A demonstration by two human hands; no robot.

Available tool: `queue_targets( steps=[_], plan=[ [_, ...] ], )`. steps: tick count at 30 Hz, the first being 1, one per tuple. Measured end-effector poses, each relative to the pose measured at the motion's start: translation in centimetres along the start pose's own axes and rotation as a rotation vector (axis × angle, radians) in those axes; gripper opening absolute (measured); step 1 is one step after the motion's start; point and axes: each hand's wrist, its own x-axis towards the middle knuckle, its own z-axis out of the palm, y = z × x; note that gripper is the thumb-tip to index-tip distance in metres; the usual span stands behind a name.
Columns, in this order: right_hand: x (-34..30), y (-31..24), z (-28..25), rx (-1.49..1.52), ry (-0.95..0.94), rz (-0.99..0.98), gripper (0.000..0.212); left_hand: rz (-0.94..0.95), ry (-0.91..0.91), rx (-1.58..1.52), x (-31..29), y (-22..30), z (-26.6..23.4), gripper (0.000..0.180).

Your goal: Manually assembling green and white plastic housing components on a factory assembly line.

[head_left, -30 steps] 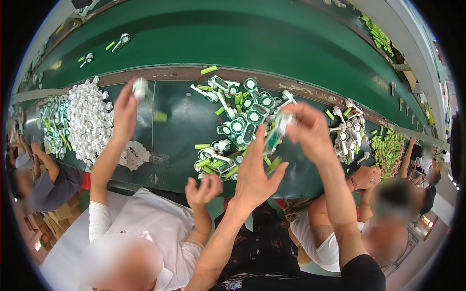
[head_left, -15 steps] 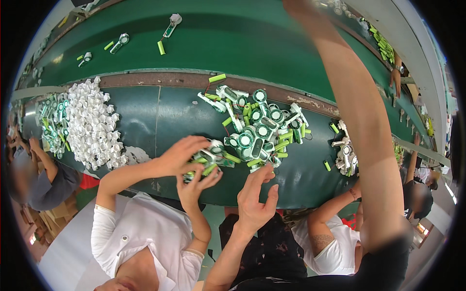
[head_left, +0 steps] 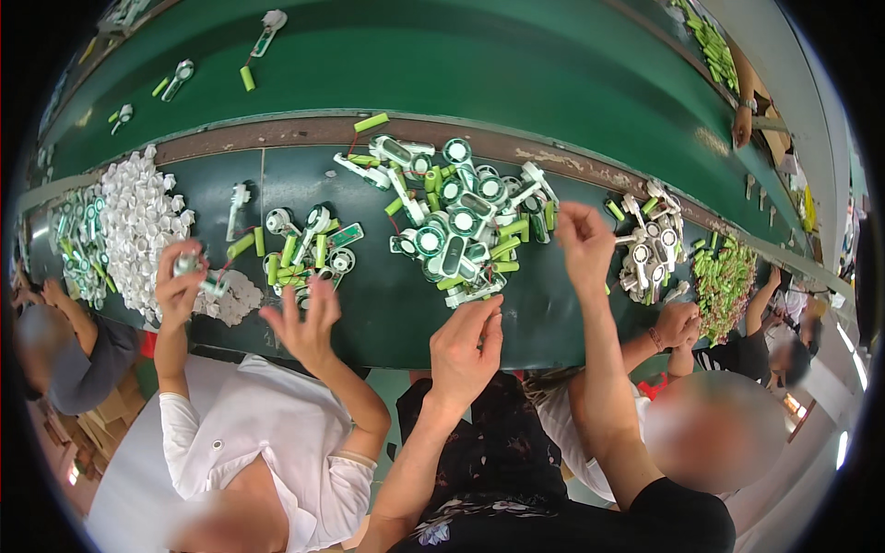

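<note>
A heap of white, round-headed housings (head_left: 464, 221) with green inner parts lies before me, with light-green cylindrical cells (head_left: 505, 247) wired to them. My left hand (head_left: 466, 355) is at the heap's near edge, its fingers drawn together beside the end of a white housing (head_left: 475, 293). Whether it grips that piece is hidden. My right hand (head_left: 585, 249) hovers just past the heap's right side. Its fingers bend down and are blurred, so their grip is unclear; nothing visible hangs from them.
Beyond a brown ledge (head_left: 304, 132) runs a green conveyor belt (head_left: 387, 64) carrying several wired housings. At left, a person in white lifts a housing (head_left: 191, 264) beside a smaller heap and white caps (head_left: 138, 221). More housings (head_left: 653, 249) and green cells (head_left: 724, 281) lie at right.
My right arm has come back from over the belt to the heap's right side. My left hand's fingers have drawn together. The person at left has lifted a housing away. The view has shifted.
</note>
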Motion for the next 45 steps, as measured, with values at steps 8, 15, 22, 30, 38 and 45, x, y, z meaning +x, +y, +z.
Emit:
queue_targets(
  steps=[8,15,22,30,38,45],
  plan=[
    [-2.7,1.6,1.0,-0.35,0.021,-0.148,0.036,0.047,0.048,0.155,0.4,-0.3,0.1,0.021],
    [-3.3,2.6,1.3,-0.396,0.025,-0.193,0.027,0.044,0.205,0.107,-0.9,-1.1,-0.5,0.018],
    [-5.9,3.9,0.0,-0.424,-0.011,-0.266,0.031,0.004,0.469,0.205,-0.4,-4.0,-6.4,0.015],
    [-6.2,5.3,1.0,-0.362,-0.022,-0.104,0.029,0.145,0.579,0.531,6.5,-5.5,-14.3,0.022],
    [-6.6,7.2,2.8,-0.402,0.111,-0.284,0.024,0.197,0.705,1.242,18.7,-8.5,-25.1,0.063],
    [-6.1,7.9,4.0,-0.598,0.197,-0.458,0.018,-0.457,0.489,1.563,25.1,-12.3,-38.1,0.079]
  ],
)
